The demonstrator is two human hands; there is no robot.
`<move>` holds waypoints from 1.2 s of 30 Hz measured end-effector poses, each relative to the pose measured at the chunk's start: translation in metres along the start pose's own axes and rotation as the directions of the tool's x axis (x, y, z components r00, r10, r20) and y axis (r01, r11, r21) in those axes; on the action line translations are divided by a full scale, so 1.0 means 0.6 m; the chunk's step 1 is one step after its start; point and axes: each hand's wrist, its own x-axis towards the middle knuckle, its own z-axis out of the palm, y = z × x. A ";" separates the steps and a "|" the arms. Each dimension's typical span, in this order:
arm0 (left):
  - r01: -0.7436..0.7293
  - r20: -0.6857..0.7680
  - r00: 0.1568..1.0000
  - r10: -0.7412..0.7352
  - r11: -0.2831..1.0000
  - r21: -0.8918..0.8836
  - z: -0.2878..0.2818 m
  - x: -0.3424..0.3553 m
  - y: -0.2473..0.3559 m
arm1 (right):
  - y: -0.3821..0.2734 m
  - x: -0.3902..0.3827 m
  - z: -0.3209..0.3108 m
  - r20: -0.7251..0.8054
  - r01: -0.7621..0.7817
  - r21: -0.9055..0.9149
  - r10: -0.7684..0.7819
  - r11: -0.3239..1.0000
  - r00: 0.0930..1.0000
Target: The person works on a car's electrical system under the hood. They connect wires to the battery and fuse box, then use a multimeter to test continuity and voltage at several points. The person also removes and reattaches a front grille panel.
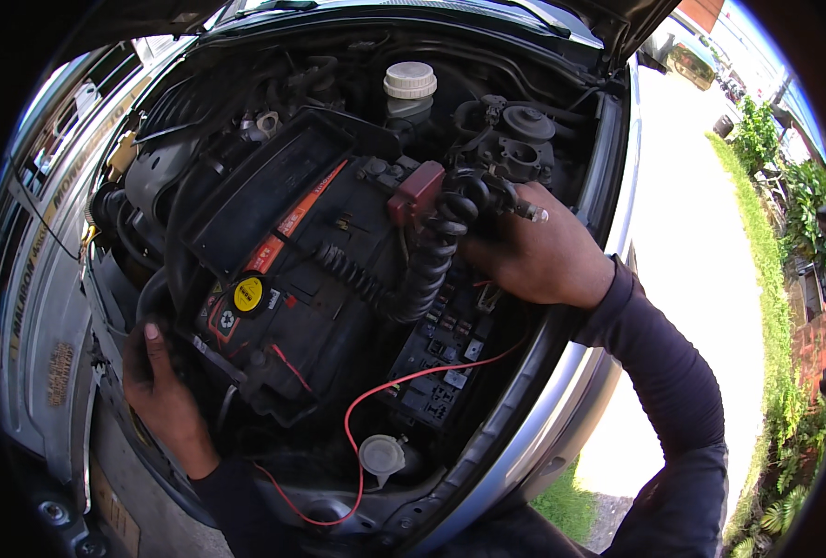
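My right hand (548,251) reaches in from the right beside a thick black coiled cable (432,265) and above the fuse box (436,358). Its fingers bend inward, and what they grip is hidden behind the coil. A thin red wire (413,375) loops from near that hand across the fuse box to the front of the bay. My left hand (166,400) rests at the front left beside the car battery (287,349), thumb raised apart and holding nothing visible. A red terminal cover (417,192) sits at the battery's far end.
An open black tray-like cover (269,195) leans at the battery's left. Behind stands a reservoir with a white cap (410,81). A pale round cap (381,456) lies near the front edge. The silver fender (562,381) borders the bay at right, with grass beyond.
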 end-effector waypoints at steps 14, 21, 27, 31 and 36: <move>-0.544 0.568 0.531 0.629 0.767 -0.341 0.023 -0.106 0.216 | 0.015 -0.003 -0.015 0.036 -0.049 -0.007 0.050 0.999 0.998; -0.631 0.766 0.307 0.565 0.723 -0.281 0.151 -0.128 0.230 | 0.008 -0.002 -0.020 0.096 -0.136 0.038 0.131 0.990 0.987; -0.644 0.797 0.269 0.541 0.716 -0.269 0.181 -0.133 0.209 | 0.002 -0.003 -0.011 0.064 -0.137 0.018 0.136 0.990 0.989; -0.709 0.806 0.231 0.544 0.662 -0.244 0.167 -0.140 0.195 | 0.003 -0.003 -0.003 0.027 -0.177 -0.029 0.178 0.984 0.984; -0.772 0.788 0.202 0.582 0.589 -0.237 0.187 -0.147 0.217 | 0.015 -0.004 -0.008 0.046 -0.109 0.023 0.108 0.994 0.993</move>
